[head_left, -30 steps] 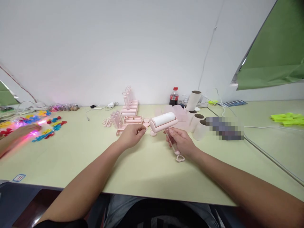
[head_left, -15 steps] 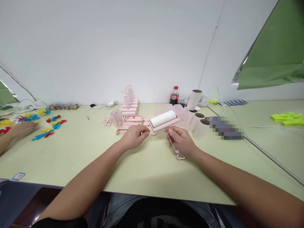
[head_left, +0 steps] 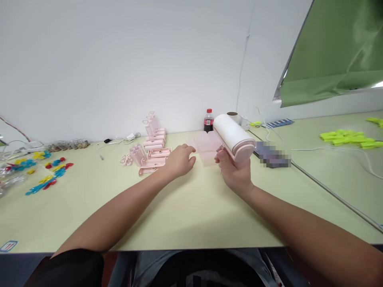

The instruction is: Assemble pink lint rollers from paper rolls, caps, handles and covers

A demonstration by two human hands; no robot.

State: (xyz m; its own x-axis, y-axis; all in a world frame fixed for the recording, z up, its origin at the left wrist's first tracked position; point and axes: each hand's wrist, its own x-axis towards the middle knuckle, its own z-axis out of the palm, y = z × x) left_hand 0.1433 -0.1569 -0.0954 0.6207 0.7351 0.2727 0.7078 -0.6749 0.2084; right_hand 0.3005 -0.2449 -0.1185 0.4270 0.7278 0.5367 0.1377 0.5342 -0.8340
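My right hand (head_left: 236,171) is closed on a pink lint roller (head_left: 235,135) with a white roll, raised above the table and tilted with one pink end toward me. My left hand (head_left: 181,160) hovers with bent, parted fingers and nothing in it, just left of some translucent pink covers (head_left: 208,145). Left of that hand lie pink roller frames (head_left: 159,153), clear pink handles (head_left: 137,154) and heart-shaped loops (head_left: 126,160). Assembled pink rollers (head_left: 154,141) lie behind them, their handles standing upright near the wall.
A cola bottle (head_left: 208,120) stands near the wall, with a cardboard-cored roll (head_left: 232,116) to its right. Also right are a blurred-out object (head_left: 273,154), cables and yellow-green pieces (head_left: 344,137). Colourful plastic pieces (head_left: 54,175) lie far left.
My right hand has raised and turned the roller, bringing it closer. My left hand has moved away from it, fingers spreading. The view has shifted right; the other person's hand has left it.
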